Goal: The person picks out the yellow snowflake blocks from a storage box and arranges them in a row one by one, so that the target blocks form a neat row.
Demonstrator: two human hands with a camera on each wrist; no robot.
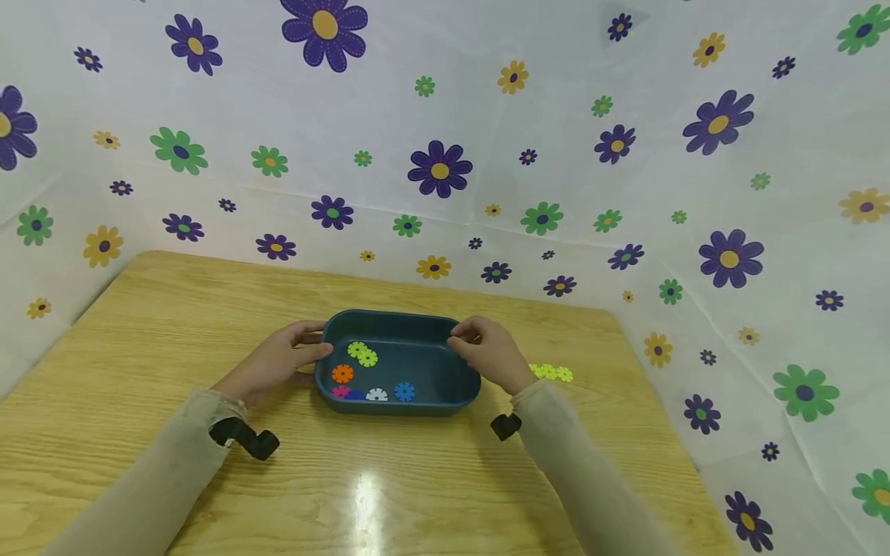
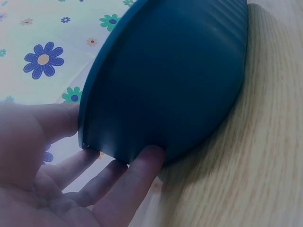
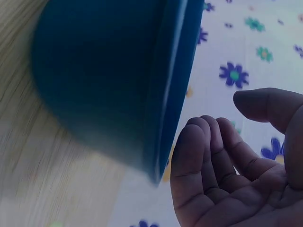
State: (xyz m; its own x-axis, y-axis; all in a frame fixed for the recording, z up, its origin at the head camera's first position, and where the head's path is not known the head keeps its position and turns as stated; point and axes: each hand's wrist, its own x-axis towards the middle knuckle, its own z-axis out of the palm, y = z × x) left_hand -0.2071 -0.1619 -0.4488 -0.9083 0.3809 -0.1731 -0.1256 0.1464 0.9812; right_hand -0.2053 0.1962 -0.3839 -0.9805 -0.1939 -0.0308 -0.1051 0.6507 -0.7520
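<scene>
A dark teal oblong basin [image 1: 417, 408] stands on the table. My left hand [image 1: 280, 357] grips its left end. In the left wrist view the thumb lies at the rim and the fingers touch the outer wall [image 2: 175, 85]. Over the right end is my right hand [image 1: 492, 351]; in the right wrist view its loosely bent fingers [image 3: 189, 156] hold nothing, with the thumb apart, beside the rim. Inside the basin lie notched plastic discs: two joined yellow ones [image 1: 367, 357], an orange [image 1: 342, 374], a pink [image 1: 340, 392], a dark blue [image 1: 355, 395], a white [image 1: 377, 394] and a blue one [image 1: 405, 391].
A short row of joined yellow discs [image 1: 549, 372] lies on the table, right of the basin and partly hidden by my right wrist. The wooden table [image 1: 229, 309] meets a flower-printed sheet [image 1: 389, 108] at the back and sides.
</scene>
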